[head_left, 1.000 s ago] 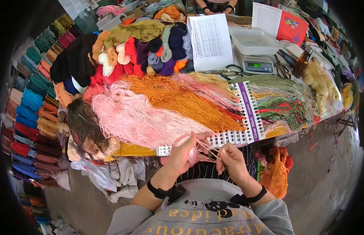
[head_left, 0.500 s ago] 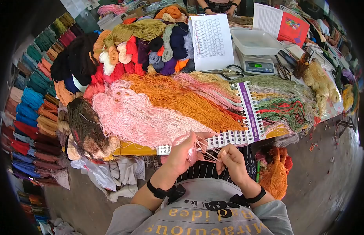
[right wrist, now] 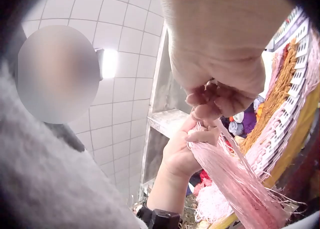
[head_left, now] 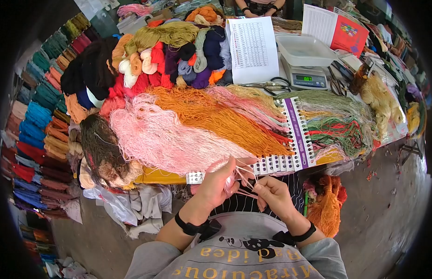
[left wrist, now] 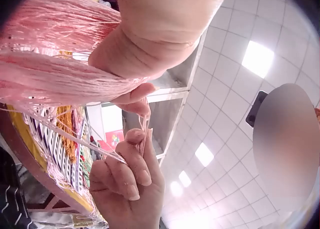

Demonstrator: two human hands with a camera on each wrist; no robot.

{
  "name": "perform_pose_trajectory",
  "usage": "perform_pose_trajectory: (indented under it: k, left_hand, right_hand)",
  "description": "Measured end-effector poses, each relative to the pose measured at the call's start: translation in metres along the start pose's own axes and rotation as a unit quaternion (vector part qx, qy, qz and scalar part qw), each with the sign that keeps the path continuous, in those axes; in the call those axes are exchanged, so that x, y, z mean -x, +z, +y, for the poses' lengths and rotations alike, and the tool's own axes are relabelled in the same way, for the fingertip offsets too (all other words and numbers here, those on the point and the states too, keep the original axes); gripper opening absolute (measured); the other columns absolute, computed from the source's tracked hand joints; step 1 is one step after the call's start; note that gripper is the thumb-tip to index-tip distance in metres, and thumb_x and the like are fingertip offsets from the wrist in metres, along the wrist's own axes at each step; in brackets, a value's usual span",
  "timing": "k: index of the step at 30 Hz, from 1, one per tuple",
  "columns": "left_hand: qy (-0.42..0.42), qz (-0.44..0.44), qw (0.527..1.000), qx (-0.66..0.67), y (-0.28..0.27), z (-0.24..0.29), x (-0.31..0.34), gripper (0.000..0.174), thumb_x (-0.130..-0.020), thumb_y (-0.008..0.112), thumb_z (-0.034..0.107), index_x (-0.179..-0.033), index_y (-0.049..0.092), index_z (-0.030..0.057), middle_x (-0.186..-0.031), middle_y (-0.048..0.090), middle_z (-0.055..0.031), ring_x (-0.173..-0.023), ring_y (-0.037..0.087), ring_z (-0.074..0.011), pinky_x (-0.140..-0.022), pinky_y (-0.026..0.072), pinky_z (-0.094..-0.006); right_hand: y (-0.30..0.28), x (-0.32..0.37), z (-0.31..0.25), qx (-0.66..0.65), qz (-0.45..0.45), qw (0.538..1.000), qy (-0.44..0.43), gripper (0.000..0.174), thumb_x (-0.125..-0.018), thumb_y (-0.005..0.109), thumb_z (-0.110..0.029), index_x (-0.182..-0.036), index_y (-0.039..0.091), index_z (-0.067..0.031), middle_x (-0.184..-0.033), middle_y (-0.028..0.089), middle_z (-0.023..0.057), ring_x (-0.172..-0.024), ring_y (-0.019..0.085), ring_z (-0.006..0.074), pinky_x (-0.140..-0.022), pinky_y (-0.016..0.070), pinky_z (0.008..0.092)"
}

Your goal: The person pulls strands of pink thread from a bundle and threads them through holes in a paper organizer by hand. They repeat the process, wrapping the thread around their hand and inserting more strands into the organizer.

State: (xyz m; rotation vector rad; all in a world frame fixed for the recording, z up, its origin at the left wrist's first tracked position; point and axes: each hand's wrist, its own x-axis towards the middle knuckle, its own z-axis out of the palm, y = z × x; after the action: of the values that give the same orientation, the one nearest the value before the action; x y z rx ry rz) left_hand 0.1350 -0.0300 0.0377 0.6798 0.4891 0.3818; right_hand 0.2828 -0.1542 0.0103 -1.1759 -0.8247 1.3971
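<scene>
My left hand [head_left: 215,186] grips a bundle of pale pink thread [left wrist: 60,81], whose strands hang away from the fist in the left wrist view. A few strands run across to my right hand [head_left: 275,194], which pinches them between thumb and forefinger. More of a pink strand passes over the curled fingers [left wrist: 132,169] of the right hand. Both hands are close together in front of the table edge. Beyond them, a large spread of pink thread [head_left: 155,135] lies beside orange-brown thread [head_left: 216,118]. White punched cards [head_left: 274,163] lie under the thread ends.
A purple-striped thread card [head_left: 296,132] lies to the right, with green and red threads [head_left: 339,125] past it. Farther back are scissors [head_left: 271,85], a scale [head_left: 308,79] with a plastic tub, a printed sheet [head_left: 253,51] and piled yarn hanks [head_left: 155,51]. Another person's hands [head_left: 257,13] show at the far side.
My right hand has moved slightly left and lower, closer to the left hand, with the strands between them still held. The left hand keeps its grip on the pink bundle.
</scene>
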Motion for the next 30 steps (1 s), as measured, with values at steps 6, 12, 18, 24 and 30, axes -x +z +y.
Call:
perform_pose_trajectory:
  k: [6,12,18,24,30]
  left_hand:
    - [0.000,-0.021,1.000,0.016,0.002,0.002,0.000,0.054,-0.098,0.032,0.040,-0.124,0.046,-0.0054,-0.089,0.064,-0.0082,-0.069,0.057,-0.0092,-0.042,0.0354,-0.0169]
    - [0.004,-0.027,0.999,0.024,0.002,0.002,-0.001,0.054,-0.098,0.031,0.039,-0.124,0.046,-0.0060,-0.086,0.063,-0.0084,-0.068,0.057,-0.0096,-0.041,0.0365,-0.0172]
    - [0.000,-0.012,1.000,0.026,0.005,0.003,0.000,0.053,-0.098,0.033,0.041,-0.118,0.052,-0.0049,-0.079,0.061,-0.0071,-0.062,0.053,-0.0085,-0.041,0.0338,-0.0167]
    - [-0.006,-0.072,0.996,-0.047,-0.006,-0.005,-0.002,0.057,-0.097,0.031,0.047,-0.102,0.061,-0.0015,-0.068,0.057,-0.0042,-0.057,0.050,-0.0083,-0.048,0.0358,-0.0186]
    - [0.014,-0.023,0.999,-0.046,0.019,-0.006,-0.004,0.060,-0.097,0.025,0.046,-0.112,0.056,-0.0026,-0.101,0.061,-0.0121,-0.087,0.060,-0.0181,-0.076,0.0467,-0.0285]
  right_hand:
    - [0.001,-0.001,0.003,-0.067,-0.001,0.997,-0.050,0.021,-0.097,0.045,-0.020,-0.087,0.046,-0.0008,-0.060,0.044,0.0029,-0.045,0.045,0.0115,-0.043,0.0420,0.0256]
    - [0.001,0.000,0.001,-0.063,-0.005,0.996,-0.058,0.023,-0.097,0.044,-0.021,-0.084,0.043,-0.0027,-0.062,0.044,0.0031,-0.046,0.045,0.0111,-0.044,0.0423,0.0255]
    - [0.000,0.000,-0.007,-0.050,-0.030,0.998,-0.020,0.024,-0.096,0.046,-0.022,-0.092,0.050,0.0018,-0.057,0.045,0.0024,-0.047,0.046,0.0104,-0.045,0.0422,0.0255]
    - [-0.011,0.001,-0.008,-0.184,-0.110,0.973,-0.082,0.034,-0.094,0.050,-0.030,-0.084,0.059,0.0010,-0.063,0.052,0.0042,-0.050,0.050,0.0104,-0.048,0.0397,0.0231]
    - [-0.025,-0.012,-0.006,-0.336,0.155,0.920,-0.130,0.029,-0.097,0.044,-0.026,-0.085,0.054,-0.0021,-0.076,0.052,0.0032,-0.048,0.044,0.0084,-0.047,0.0327,0.0202]
